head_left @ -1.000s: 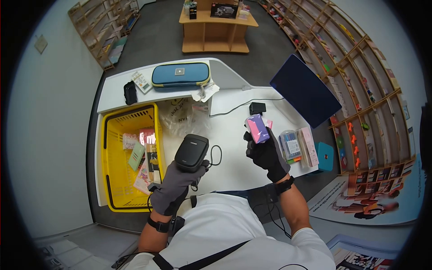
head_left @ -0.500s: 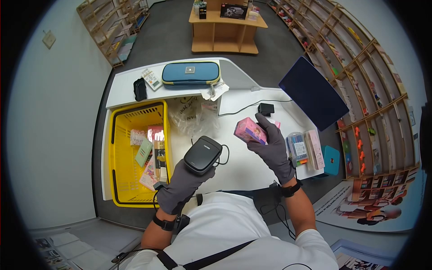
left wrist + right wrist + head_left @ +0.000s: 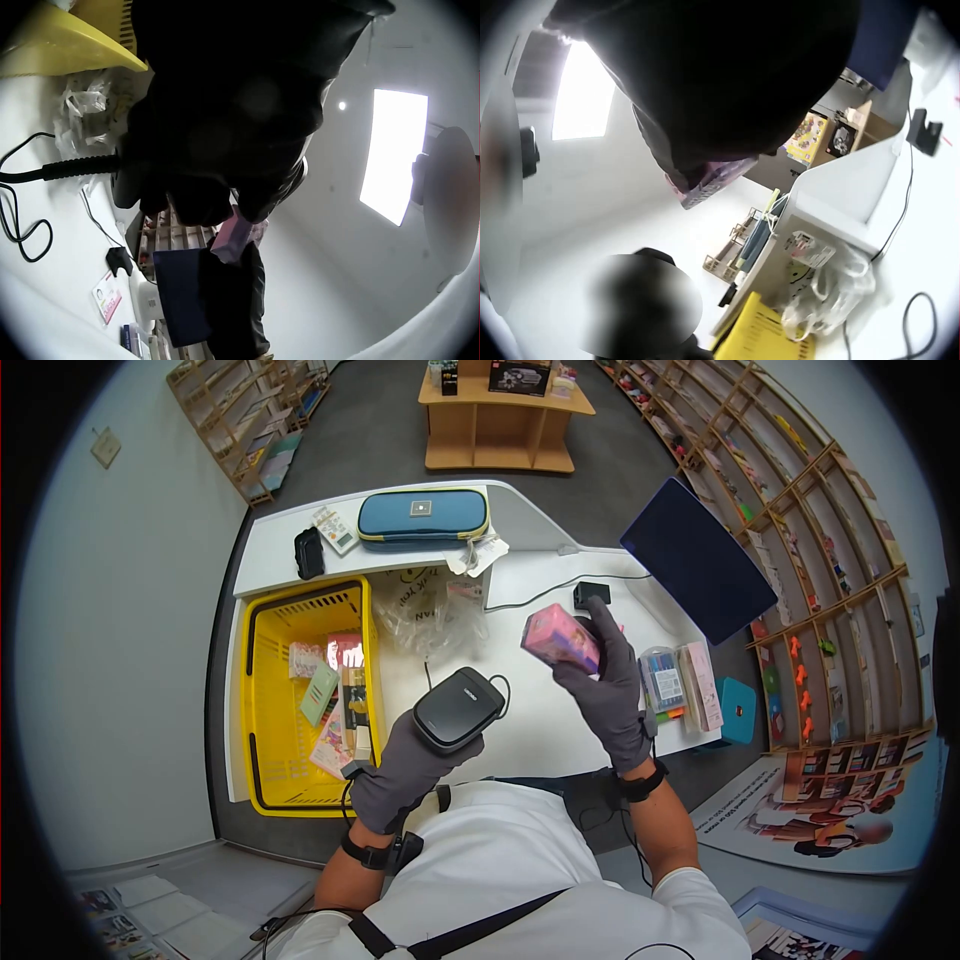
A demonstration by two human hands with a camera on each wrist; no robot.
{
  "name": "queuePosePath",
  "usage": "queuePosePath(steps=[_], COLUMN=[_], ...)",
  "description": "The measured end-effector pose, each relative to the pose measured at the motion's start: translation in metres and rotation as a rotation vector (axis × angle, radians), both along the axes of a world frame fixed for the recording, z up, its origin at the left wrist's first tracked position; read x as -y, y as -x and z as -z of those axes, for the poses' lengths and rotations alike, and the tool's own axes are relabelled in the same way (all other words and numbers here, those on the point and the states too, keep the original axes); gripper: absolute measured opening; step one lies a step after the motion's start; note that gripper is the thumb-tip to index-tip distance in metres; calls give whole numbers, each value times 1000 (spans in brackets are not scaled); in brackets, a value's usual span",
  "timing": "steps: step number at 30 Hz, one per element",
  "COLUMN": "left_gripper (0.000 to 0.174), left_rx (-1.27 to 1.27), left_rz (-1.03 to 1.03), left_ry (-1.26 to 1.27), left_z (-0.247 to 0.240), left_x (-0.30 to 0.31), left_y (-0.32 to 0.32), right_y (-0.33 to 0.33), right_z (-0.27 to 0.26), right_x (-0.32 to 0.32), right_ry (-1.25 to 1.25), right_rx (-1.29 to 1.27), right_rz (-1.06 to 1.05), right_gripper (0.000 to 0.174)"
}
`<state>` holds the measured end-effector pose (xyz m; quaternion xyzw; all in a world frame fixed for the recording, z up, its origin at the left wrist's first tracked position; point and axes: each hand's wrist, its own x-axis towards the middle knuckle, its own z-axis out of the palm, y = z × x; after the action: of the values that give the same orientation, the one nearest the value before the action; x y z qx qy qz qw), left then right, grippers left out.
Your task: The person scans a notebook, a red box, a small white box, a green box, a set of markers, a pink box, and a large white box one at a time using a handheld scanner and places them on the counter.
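Note:
In the head view, my left hand (image 3: pixel 405 775), in a grey glove, grips a black handheld device (image 3: pixel 459 709) with a cable. To its right, my right hand (image 3: pixel 612 700) holds a small pink and purple box (image 3: pixel 561 638) between thumb and fingers, raised over the white counter (image 3: pixel 520 735). The box and the device are apart. In the left wrist view the pink box (image 3: pixel 233 238) shows beyond the dark left glove (image 3: pixel 225 112). The right wrist view has the box (image 3: pixel 712 182) partly hidden by the right glove (image 3: pixel 727 82).
A yellow basket (image 3: pixel 253 710) with several packaged items stands at the left. Behind are plastic bags (image 3: pixel 430 615), a blue case (image 3: pixel 423 518) and a calculator (image 3: pixel 336 531). A dark screen (image 3: pixel 698 560), a black block (image 3: pixel 591 595) and packaged pens (image 3: pixel 662 680) are at the right.
The right hand has turned the box, so its pink face shows instead of the purple side, and moved it slightly left. The left hand has shifted right with the device, which is turned more.

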<state>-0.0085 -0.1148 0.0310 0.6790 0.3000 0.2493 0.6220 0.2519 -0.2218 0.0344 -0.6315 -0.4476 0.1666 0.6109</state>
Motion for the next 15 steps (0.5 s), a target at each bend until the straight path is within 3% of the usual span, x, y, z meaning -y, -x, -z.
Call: queuePosePath(steps=[1, 2, 5, 9, 15], left_gripper=[39, 39, 39, 37, 35], left_rx=[-47, -94, -140, -143, -173], left_rz=[12, 26, 42, 32, 66], left_ry=[80, 160, 259, 277, 316], left_z=[-4, -9, -13, -15, -12], left_x=[-2, -4, -4, -3, -5], left_y=[2, 4, 4, 3, 6], right_y=[3, 0, -14, -12, -5], right_z=[0, 3, 25, 44, 48], right_x=[0, 0, 0, -3, -7], right_ry=[-26, -23, -116, -236, -271], right_rx=[-413, -412, -1276, -1490, -1579], right_rz=[-50, -49, -464, -647, -708], right_gripper=[79, 79, 74, 77, 75])
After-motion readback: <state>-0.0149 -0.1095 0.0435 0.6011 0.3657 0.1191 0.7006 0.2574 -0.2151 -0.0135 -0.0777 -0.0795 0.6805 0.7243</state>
